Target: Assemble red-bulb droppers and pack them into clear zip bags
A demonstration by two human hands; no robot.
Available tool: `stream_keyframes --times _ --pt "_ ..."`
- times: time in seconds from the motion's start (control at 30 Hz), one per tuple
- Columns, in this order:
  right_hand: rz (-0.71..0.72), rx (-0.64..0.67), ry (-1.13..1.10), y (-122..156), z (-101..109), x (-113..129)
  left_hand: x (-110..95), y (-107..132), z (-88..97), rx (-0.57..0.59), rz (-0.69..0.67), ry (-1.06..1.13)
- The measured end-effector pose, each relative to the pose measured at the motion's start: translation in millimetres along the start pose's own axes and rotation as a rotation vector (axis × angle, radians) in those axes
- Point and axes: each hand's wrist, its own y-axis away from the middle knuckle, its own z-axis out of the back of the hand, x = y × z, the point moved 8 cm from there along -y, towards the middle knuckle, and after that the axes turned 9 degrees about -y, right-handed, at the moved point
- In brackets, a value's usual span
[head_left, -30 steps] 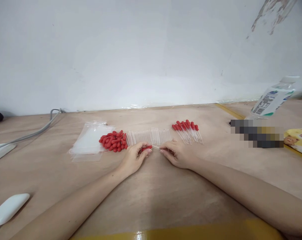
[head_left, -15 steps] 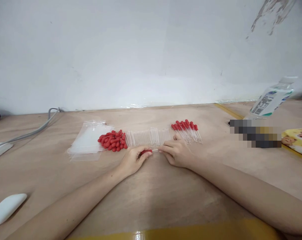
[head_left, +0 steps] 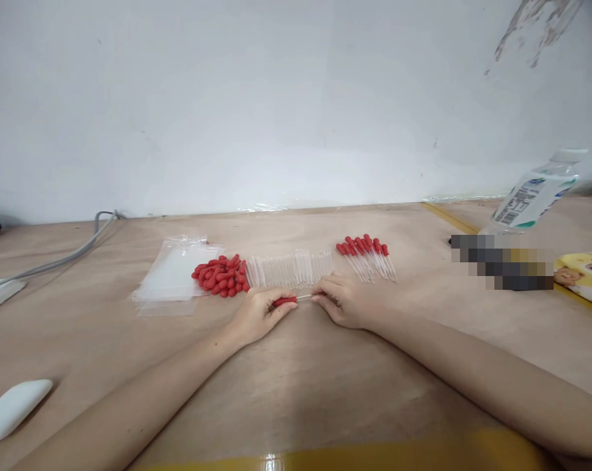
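Note:
My left hand (head_left: 261,313) pinches a red rubber dropper bulb (head_left: 284,301) between thumb and fingers. From the bulb's right end a thin clear pipette tube (head_left: 303,297) runs into the pinch of my right hand (head_left: 342,301); the tube's far end is hidden by those fingers. Just behind my hands lies a row of clear tubes (head_left: 290,268). A heap of loose red bulbs (head_left: 220,276) sits beyond my left wrist. Behind my right hand, several droppers with red bulbs on clear tubes (head_left: 367,254) lie side by side.
Clear zip bags (head_left: 171,275) are stacked left of the bulbs. A grey cable (head_left: 65,261) and a white rounded object (head_left: 16,409) are at the left. On the right stand a plastic bottle (head_left: 534,196) and a yellow printed packet (head_left: 587,278). A pale wall rises behind the table.
My right hand's fingers have curled closer around the tube, the raised finger coming down. The left hand has stayed nearly in place, holding the bulb.

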Motion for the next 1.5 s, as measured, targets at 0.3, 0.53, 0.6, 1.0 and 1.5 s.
stream_keyframes --times 0.3,0.53,0.6,1.0,1.5 --pt "-0.016 0.035 0.096 -5 -17 5 2 2 -0.8 -0.025 -0.020 0.006" --pt "-0.071 0.146 0.041 -11 -18 3 -5 1 3.2 -0.051 -0.060 0.005" --pt "-0.060 0.195 0.016 -13 -13 6 -5 0 5.3 -0.074 -0.057 -0.001" --pt "-0.750 -0.178 0.122 10 88 -101 -6 3 3.1 -0.026 -0.099 -0.061" --pt "-1.041 -0.064 0.310 37 78 -139 -18 2 -20.0 0.312 -0.266 -0.098"
